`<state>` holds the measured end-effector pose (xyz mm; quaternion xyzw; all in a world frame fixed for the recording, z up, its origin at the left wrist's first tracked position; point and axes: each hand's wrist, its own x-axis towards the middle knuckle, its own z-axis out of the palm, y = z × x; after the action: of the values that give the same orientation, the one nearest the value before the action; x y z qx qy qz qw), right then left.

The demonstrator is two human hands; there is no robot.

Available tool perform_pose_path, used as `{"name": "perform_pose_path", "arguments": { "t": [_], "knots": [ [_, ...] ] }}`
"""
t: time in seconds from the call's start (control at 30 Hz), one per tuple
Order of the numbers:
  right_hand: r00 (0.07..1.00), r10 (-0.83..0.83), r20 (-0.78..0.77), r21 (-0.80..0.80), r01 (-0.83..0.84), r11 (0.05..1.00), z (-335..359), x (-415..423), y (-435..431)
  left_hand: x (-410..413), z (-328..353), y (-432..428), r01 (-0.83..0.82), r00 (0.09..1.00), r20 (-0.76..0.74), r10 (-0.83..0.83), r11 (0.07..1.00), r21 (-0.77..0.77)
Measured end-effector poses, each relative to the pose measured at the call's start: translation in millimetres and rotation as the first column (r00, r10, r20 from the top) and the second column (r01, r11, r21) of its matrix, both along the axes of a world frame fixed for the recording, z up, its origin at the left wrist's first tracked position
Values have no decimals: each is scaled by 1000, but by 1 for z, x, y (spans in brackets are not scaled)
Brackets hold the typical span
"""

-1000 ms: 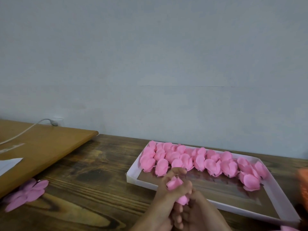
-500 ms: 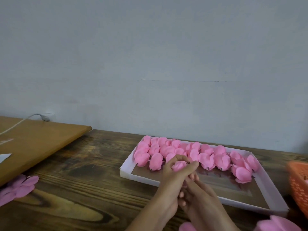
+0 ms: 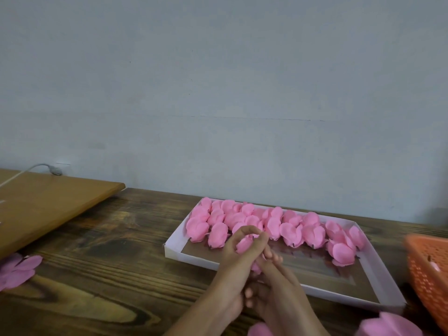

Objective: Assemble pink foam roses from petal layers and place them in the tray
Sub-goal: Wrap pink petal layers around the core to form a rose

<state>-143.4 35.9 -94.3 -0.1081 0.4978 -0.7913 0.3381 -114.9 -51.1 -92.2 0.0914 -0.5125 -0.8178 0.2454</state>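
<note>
- Loose petal layers [image 3: 17, 270] lie far off to my left
- My left hand [image 3: 238, 255] curls thumb and forefinger round the foam rose [image 3: 244, 245], with the bud pointing up and away from me
- My right hand [image 3: 274, 284] lays fairly straight fingers [image 3: 272, 257] against its base; I cannot tell if they pinch it
- The tray [image 3: 174, 251] has bare floor just beyond the rose and to the right, so I judge that a short forward reach by my left hand would set it down

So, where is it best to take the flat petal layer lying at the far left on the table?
Probably pinch one lobe of the petal layer, coming from above on its right. It lies flat on the table, and its lobes fan out rightward.
</note>
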Motion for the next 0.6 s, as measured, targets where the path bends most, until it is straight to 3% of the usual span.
{"name": "perform_pose_path", "arguments": {
  "t": [0.13, 0.27, 0.4, 0.6],
  "knots": [
    [1000, -21, 22, -72, 22, 997, 5, 4, 0, 1, 1, -3, 34, 999, -3, -34, 999, -41],
    [991, -21, 129, 34, 16, 999, 8, 3, -2, 6, 2, -3, 99, 994, 47, -95, 991, -88],
    [999, -47, 14, 154, 45, 987, 9, 2, -2, 5, 3, 0, 93, 994, -46, -96, 994, -57],
    [995, -58, -82, -27, 56, 998, 1, 6, 5, 7, 6, 0, 92, 995, -37, -95, 993, -67]
  ]
}}
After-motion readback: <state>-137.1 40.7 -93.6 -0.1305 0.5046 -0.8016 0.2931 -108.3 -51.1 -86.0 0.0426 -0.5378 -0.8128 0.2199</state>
